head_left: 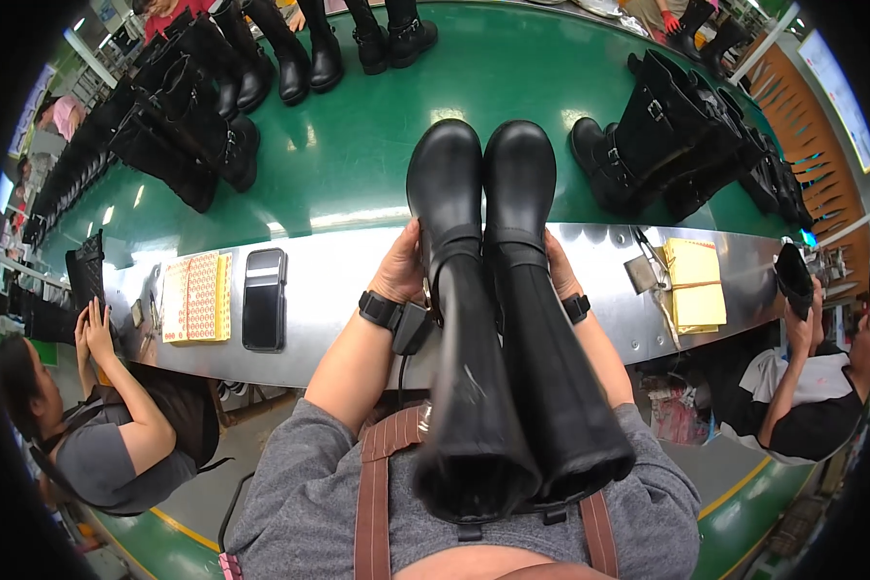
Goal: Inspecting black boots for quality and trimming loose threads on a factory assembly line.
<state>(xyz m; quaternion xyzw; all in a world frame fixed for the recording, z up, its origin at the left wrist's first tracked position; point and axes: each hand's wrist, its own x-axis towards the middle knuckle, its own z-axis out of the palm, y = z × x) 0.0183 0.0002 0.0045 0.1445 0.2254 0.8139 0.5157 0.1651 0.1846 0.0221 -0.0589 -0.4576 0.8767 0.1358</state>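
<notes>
A pair of tall black boots is held up in front of me, soles away and shaft openings toward my chest. My left hand [400, 266] grips the outer side of the left boot [451, 193] near its ankle strap; its fingertips are behind the boot. On the far side, my right hand [561, 268] clasps the right boot [520, 188] around the same height, with most fingers hidden. The two toes sit side by side, almost level. Pale streaks show on the left boot's shaft. Each wrist wears a black band, and the left one carries a small box with a cable.
A steel ledge [338, 251] edges the green table [358, 145]. Left lie a phone [264, 300] and a sticker pad [196, 298]; right, a yellow pad [694, 285] and scissors [652, 253]. Buckled boots [638, 145] stand behind. Co-workers [116, 425] sit at both sides.
</notes>
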